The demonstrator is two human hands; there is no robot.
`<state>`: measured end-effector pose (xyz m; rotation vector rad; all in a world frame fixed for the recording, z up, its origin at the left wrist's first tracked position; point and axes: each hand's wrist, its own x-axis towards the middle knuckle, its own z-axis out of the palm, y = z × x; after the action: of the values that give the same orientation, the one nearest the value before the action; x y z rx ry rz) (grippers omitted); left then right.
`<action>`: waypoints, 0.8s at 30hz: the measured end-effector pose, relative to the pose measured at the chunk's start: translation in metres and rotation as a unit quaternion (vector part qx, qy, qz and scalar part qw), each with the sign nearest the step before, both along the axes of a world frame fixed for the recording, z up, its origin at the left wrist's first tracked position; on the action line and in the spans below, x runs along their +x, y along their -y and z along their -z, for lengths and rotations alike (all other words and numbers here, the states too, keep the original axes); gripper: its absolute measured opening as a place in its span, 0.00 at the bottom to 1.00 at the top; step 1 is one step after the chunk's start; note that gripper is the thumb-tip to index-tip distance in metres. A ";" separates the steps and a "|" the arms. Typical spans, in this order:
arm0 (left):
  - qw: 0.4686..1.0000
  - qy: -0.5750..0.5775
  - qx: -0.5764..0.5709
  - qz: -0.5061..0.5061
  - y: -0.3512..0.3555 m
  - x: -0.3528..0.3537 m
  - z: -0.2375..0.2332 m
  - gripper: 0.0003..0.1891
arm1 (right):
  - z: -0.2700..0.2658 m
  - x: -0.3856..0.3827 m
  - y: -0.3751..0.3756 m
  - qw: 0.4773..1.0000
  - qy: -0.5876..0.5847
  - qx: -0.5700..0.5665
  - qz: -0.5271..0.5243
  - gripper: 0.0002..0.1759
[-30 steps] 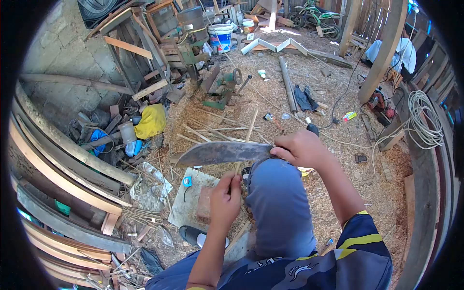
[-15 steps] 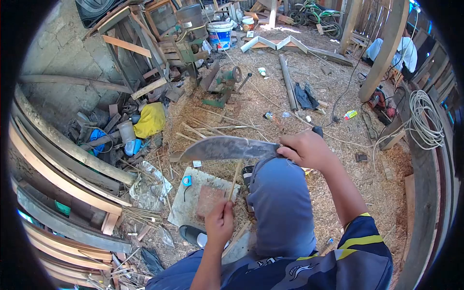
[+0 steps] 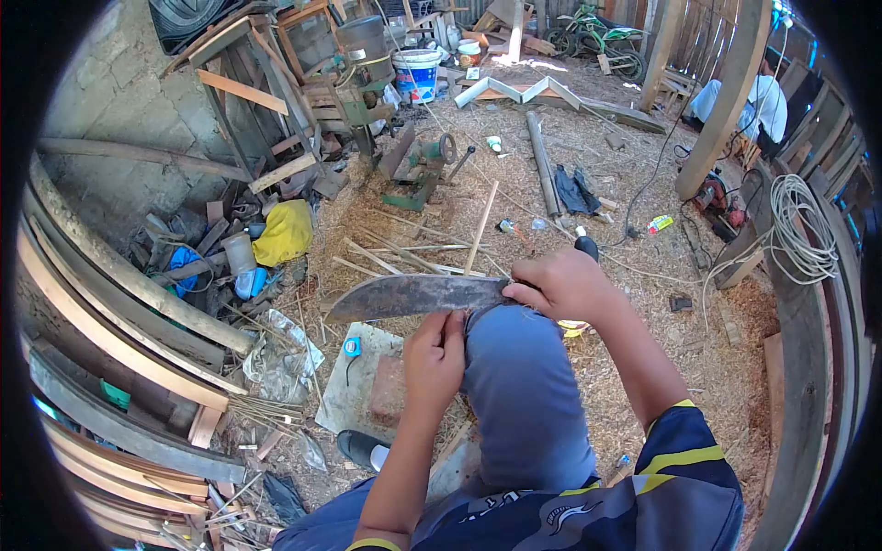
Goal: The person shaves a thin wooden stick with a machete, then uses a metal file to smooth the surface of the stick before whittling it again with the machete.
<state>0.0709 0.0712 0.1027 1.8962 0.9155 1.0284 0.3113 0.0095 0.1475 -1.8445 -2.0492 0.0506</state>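
Note:
My right hand (image 3: 560, 286) is wrapped round the dark handle of a machete (image 3: 409, 298). Its broad, stained blade points left, level across the front of my bent knee (image 3: 519, 367). My left hand (image 3: 434, 358) is closed just below the blade, thumb and fingers pinching a thin wooden stick (image 3: 481, 228). Above the blade's upper edge the stick rises and leans slightly right; its middle is hidden by the blade. Under my left hand, a light board (image 3: 354, 390) on the ground carries a blue tape measure (image 3: 352, 346) and a reddish-brown block (image 3: 388, 390).
Wood shavings and loose sticks (image 3: 377, 262) cover the ground ahead. A green metal vise (image 3: 418, 174) stands beyond them. Curved timbers (image 3: 119, 335) are stacked at left, and coiled rope (image 3: 801, 230) hangs at right. Another person (image 3: 763, 106) sits at the far right behind a post (image 3: 726, 101).
My left hand has moved up and right, close under the blade. Much more of the stick now sticks out above the blade. The machete has shifted slightly left and down.

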 end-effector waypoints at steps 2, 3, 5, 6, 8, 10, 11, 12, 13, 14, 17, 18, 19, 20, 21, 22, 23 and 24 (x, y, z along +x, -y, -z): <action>1.000 -0.006 0.001 -0.002 0.005 -0.008 0.005 0.09 | -0.001 0.001 0.002 1.000 0.005 -0.003 0.003 0.26; 1.000 -0.020 -0.008 -0.007 0.013 -0.017 0.009 0.09 | 0.002 0.003 0.003 1.000 -0.007 -0.001 0.005 0.26; 0.999 -0.032 -0.034 -0.014 0.028 -0.038 0.023 0.08 | 0.009 0.010 0.006 0.999 -0.031 0.005 0.012 0.26; 0.998 -0.030 -0.050 -0.016 0.036 -0.048 0.029 0.07 | 0.009 0.012 0.006 1.000 -0.018 0.003 0.017 0.26; 0.996 -0.036 -0.076 -0.019 0.040 -0.057 0.039 0.07 | 0.007 0.016 0.008 1.000 0.006 -0.005 0.024 0.26; 0.995 -0.051 -0.089 -0.022 0.040 -0.057 0.039 0.07 | 0.010 0.015 0.007 1.000 -0.004 -0.013 0.020 0.26; 0.997 -0.044 -0.060 -0.026 0.037 -0.053 0.036 0.07 | 0.009 0.015 0.006 1.000 -0.007 -0.013 0.020 0.26; 0.998 -0.036 -0.031 -0.030 0.033 -0.044 0.032 0.08 | 0.008 0.015 0.006 1.000 -0.012 -0.011 0.017 0.26; 0.999 -0.027 -0.003 -0.033 0.030 -0.036 0.028 0.08 | 0.008 0.013 0.005 1.000 -0.017 -0.009 0.015 0.26; 0.999 -0.016 -0.024 -0.027 0.026 -0.028 0.023 0.08 | 0.007 0.011 0.005 1.000 -0.023 -0.008 0.013 0.26; 0.998 0.000 -0.064 -0.009 0.019 -0.018 0.016 0.06 | 0.001 0.007 0.005 1.000 0.010 -0.020 0.021 0.26; 0.998 -0.001 -0.066 -0.003 0.018 -0.020 0.017 0.05 | 0.002 0.007 0.007 1.000 0.003 -0.013 0.017 0.26; 0.998 -0.002 -0.068 0.002 0.016 -0.022 0.019 0.05 | 0.003 0.008 0.008 1.000 -0.003 -0.007 0.012 0.26; 1.000 -0.014 -0.026 0.002 0.018 -0.029 0.024 0.04 | 0.004 0.009 0.007 1.000 -0.009 0.001 0.007 0.26; 1.000 -0.027 0.016 0.000 0.023 -0.042 0.031 0.04 | 0.006 0.011 0.008 1.000 -0.012 -0.001 0.012 0.26; 0.998 -0.040 0.059 -0.002 0.030 -0.052 0.040 0.04 | 0.010 0.016 0.009 1.000 -0.015 -0.002 0.017 0.26; 0.999 -0.033 0.025 -0.002 0.037 -0.063 0.054 0.05 | 0.013 0.019 0.010 1.000 -0.018 -0.003 0.023 0.26; 1.000 -0.027 -0.008 -0.003 0.045 -0.075 0.071 0.06 | 0.014 0.021 0.010 0.999 -0.021 0.000 0.028 0.26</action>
<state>-0.0042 0.0266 0.0318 1.9172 0.9576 0.9735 0.3325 -0.0008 0.1338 -1.8832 -1.9684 0.0736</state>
